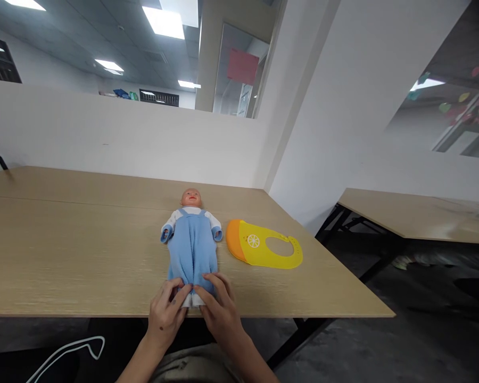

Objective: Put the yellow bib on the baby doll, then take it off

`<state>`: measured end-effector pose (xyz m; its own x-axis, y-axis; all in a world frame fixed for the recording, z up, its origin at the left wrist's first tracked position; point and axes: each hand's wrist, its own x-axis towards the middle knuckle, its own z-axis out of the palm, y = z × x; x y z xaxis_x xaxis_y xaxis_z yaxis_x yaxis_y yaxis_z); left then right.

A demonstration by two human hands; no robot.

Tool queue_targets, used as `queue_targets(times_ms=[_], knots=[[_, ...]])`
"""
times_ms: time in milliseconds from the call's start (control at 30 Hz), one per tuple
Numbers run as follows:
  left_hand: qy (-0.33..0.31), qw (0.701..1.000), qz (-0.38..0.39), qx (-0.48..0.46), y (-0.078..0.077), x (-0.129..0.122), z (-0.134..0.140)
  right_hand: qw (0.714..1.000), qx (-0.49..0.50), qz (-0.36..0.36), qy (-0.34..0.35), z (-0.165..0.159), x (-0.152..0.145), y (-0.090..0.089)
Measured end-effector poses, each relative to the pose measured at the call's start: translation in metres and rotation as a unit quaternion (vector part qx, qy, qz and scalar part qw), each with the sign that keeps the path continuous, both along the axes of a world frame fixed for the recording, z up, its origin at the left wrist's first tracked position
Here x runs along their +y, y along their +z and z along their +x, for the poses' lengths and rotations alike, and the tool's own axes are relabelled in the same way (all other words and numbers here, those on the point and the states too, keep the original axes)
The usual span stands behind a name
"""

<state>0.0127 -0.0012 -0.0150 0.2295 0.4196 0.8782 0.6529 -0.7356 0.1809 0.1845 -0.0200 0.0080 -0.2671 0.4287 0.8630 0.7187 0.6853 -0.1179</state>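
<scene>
A baby doll [191,198] lies on its back on the table, head away from me, in blue overalls [192,247] over a white top with blue cuffs. My left hand [167,311] grips the lower end of one overall leg, thumb and fingers bent around the cloth. On the other leg, my right hand [221,308] holds the cloth the same way, its thumb close to the left one. White cloth shows at the leg ends between my hands; the doll's feet cannot be made out. To the doll's right lies a yellow bib [269,260] with an orange pocket and a neck hole.
The wooden table [83,255] ends just in front of me, and its right edge slants toward the near corner. A white wall [143,143] stands behind it. Another table [415,215] is at the right. A white cable [69,346] hangs below at the left.
</scene>
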Motion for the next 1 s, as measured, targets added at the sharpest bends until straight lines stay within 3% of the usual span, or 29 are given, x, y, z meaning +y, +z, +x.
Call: queue_targets(times_ms=[167, 533, 733, 1000], knots=[[0.006, 1.0, 0.0, 0.003, -0.001, 0.0, 0.001, 1.0, 0.004, 0.015, 0.017, -0.005, 0.002, 0.008], [-0.004, 1.0, -0.002, -0.003, 0.002, -0.001, 0.002, 0.996, -0.038, 0.012, 0.077, -0.003, 0.007, 0.009], [-0.005, 1.0, -0.005, -0.003, -0.001, -0.001, 0.001, 0.996, 0.004, 0.002, 0.092, -0.006, 0.003, 0.014], [-0.013, 1.0, -0.005, -0.004, 0.001, -0.002, 0.001, 0.991, 0.06, -0.039, 0.111, -0.01, 0.004, 0.0]])
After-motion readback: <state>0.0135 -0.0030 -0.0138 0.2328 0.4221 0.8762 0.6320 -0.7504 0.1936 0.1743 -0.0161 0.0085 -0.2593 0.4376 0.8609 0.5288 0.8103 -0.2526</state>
